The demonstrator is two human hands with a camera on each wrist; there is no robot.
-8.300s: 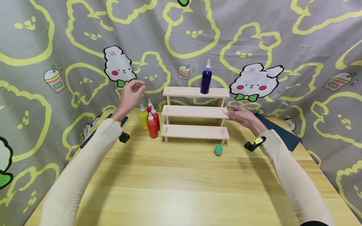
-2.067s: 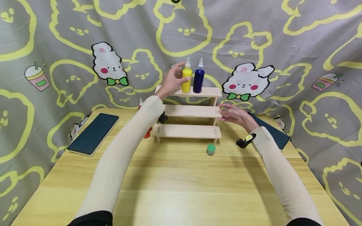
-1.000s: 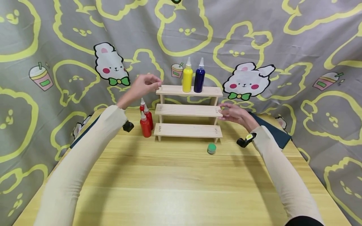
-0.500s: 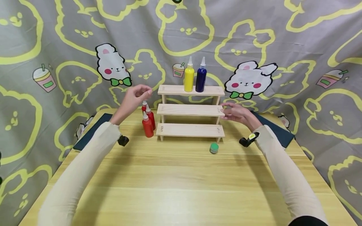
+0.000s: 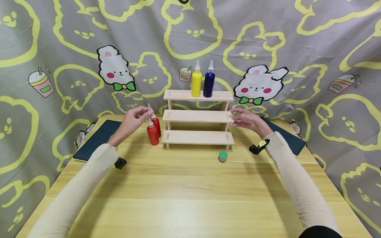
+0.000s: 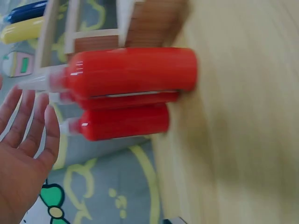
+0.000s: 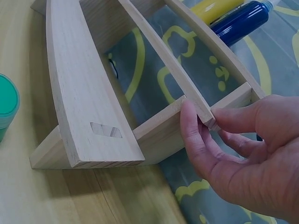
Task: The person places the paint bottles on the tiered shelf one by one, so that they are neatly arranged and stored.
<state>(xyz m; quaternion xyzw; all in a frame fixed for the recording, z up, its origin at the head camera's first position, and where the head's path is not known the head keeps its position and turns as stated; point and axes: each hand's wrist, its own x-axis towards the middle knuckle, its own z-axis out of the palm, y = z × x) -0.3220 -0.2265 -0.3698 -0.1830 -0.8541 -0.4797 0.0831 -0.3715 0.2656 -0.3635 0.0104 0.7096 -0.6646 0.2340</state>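
My left hand (image 5: 131, 122) is at the nozzles of the red squeeze bottles (image 5: 153, 136), which stand left of the wooden three-tier shelf (image 5: 197, 137). In the left wrist view, its fingers (image 6: 29, 126) are spread loosely beside the white nozzles; nothing is gripped. My right hand (image 5: 248, 120) holds the right end of the middle tier. Thumb and fingers pinch that board's corner (image 7: 205, 119) in the right wrist view. On the top tier, a yellow squeeze bottle (image 5: 196, 84) and a dark blue one (image 5: 209, 84) stand upright side by side.
In front of the shelf's right foot sits a small green-lidded jar (image 5: 222, 156). Dark flat panels lie at the table's left (image 5: 96, 140) and right (image 5: 285, 137) sides. A patterned curtain (image 5: 143, 29) hangs close behind the shelf.
The yellow bottle went from the table to the top tier in my left hand, which let go and moved back down left to the red bottles. My right hand has stayed on the shelf.
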